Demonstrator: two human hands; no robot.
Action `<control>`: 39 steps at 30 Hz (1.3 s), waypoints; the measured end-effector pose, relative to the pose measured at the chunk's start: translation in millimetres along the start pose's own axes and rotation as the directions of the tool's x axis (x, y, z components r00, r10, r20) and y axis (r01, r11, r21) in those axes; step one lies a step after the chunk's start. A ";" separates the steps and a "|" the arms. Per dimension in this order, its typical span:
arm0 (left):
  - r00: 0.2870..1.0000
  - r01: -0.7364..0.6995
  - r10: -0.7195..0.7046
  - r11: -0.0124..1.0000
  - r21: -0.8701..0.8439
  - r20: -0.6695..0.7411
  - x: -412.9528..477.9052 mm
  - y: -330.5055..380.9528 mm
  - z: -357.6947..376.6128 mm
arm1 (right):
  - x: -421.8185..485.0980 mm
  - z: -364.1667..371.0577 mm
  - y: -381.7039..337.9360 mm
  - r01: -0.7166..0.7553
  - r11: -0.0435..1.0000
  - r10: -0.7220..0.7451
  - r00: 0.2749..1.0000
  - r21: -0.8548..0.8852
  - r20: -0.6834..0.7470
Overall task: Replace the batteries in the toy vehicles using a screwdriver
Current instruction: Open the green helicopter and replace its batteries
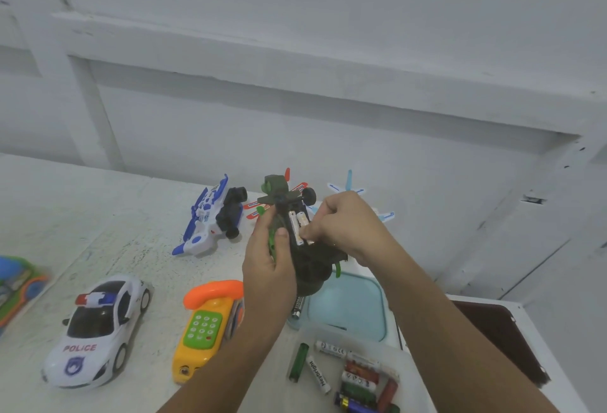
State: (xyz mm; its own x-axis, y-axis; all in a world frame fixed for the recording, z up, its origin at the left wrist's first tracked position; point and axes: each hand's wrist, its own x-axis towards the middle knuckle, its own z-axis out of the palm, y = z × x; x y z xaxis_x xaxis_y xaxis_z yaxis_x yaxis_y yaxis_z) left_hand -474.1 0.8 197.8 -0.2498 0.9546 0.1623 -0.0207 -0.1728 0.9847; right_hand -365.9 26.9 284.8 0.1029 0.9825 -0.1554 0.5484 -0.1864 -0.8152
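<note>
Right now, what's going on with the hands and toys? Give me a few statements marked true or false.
1. The left hand grips the dark green toy. True.
2. The fingers of the right hand pinch the batteries in that toy's open compartment. True.
3. The police car lies upside down. False: it stands on its wheels on the table.
4. The toy phone is held in the air. False: it lies on the table, untouched.
5. Spare batteries lie in the clear tray. True.
</note>
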 end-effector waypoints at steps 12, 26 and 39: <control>0.998 0.047 -0.045 0.998 -0.051 0.038 2.9 3.8 0.0 | -0.6 -17.3 17.3 0.056 0.962 -0.102 0.982 0.266 0.161; 0.998 0.064 -0.064 0.998 -0.010 0.028 2.3 3.0 7.3 | -17.8 -20.2 42.7 0.430 0.853 -0.478 0.871 0.297 0.111; 0.991 0.109 -0.108 0.994 -0.001 0.079 -8.5 11.1 6.6 | -6.1 -32.2 16.2 0.547 0.812 -0.539 0.837 -0.205 0.097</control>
State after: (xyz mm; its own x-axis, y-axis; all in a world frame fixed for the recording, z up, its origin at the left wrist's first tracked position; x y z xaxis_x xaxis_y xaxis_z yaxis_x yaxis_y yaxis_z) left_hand -465.8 -7.6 207.8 -0.1683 0.9839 0.0592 -0.0487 -0.0683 0.9965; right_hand -330.9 18.0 290.5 -0.2901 0.9224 0.2552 0.6718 0.3862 -0.6321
